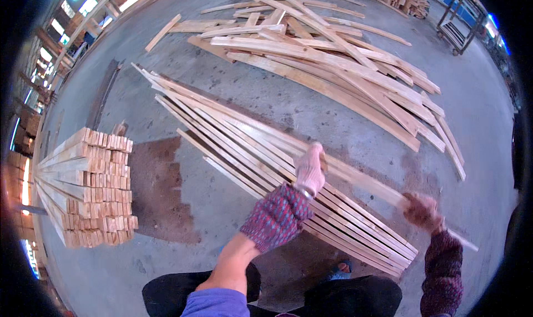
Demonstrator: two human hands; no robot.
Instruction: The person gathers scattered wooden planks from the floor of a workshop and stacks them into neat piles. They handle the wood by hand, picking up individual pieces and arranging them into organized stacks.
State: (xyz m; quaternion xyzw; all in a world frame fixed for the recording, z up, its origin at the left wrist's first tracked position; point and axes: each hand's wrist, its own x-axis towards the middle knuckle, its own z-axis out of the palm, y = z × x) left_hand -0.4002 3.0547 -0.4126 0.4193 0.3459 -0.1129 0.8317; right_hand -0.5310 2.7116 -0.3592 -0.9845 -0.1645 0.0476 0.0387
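Wooden strip [367,182] appears gripped in both hands [310,171], the right blurred.

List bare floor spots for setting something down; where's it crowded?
Bare floor: between the scattered plank pile and the slat row; between the row and the squared stack, partly dark-stained; right of the pile, below the wheeled rack. Crowded: the row, left hand over it, right hand gripping a slat beside it; the pile, planks crossing.
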